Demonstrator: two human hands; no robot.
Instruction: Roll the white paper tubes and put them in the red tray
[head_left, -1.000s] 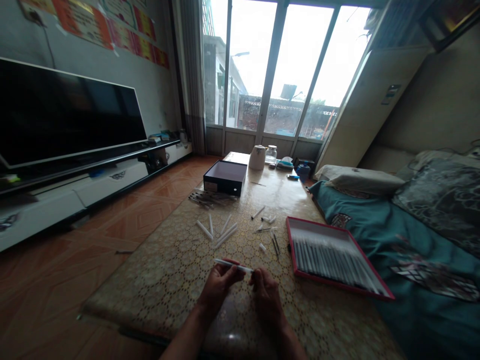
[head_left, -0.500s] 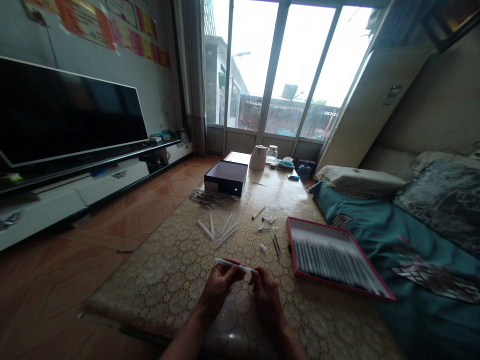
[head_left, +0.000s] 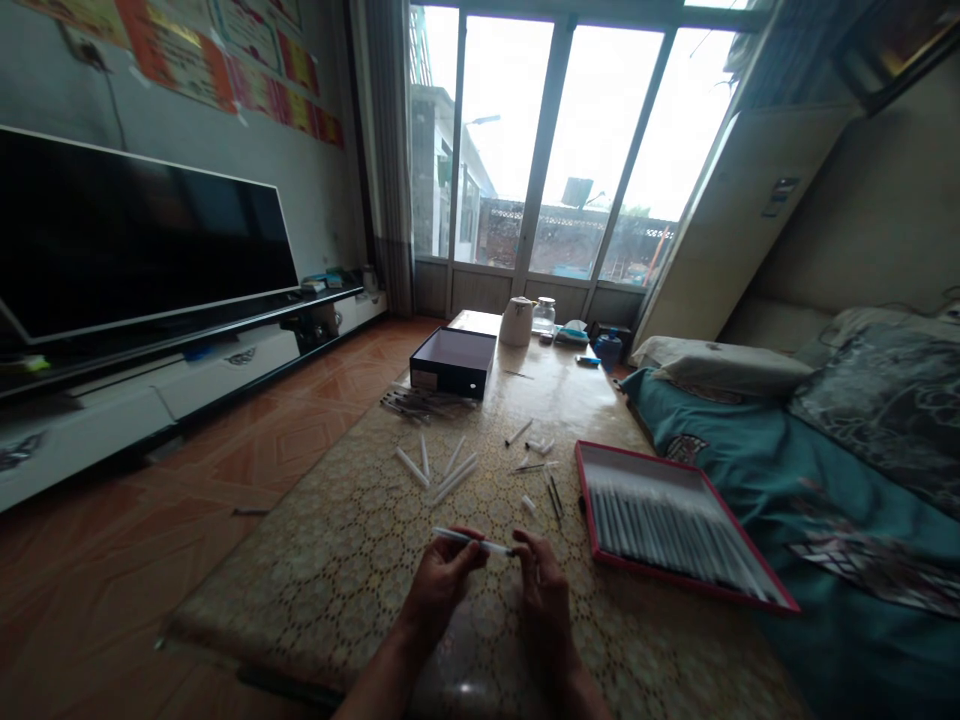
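Observation:
My left hand (head_left: 444, 578) is closed around a slim white pen (head_left: 495, 548), pinching it between thumb and fingers just above the table. The pen lies nearly level, its right end reaching toward my right hand (head_left: 541, 580). That hand's fingers are parted and bent around the pen's end; whether a fingertip touches it I cannot tell. Beyond my hands lie several white pen barrels (head_left: 454, 478), a small white cap (head_left: 529, 505) and thin dark refills (head_left: 553, 495). To the right, a red-rimmed box (head_left: 686, 525) holds a row of many pens.
A patterned cloth covers the long table (head_left: 330, 570). Farther back stand a dark open box (head_left: 452, 375) with dark thin pieces (head_left: 409, 403) beside it, a pale kettle (head_left: 517, 322), a glass jar (head_left: 544, 314) and a tissue pack (head_left: 574, 332). A teal-covered bed (head_left: 720, 450) borders the right side.
My right fingers have loosened from the pen's right end, the index finger lifting. My left hand keeps its hold on the pen. The view has tilted slightly upward.

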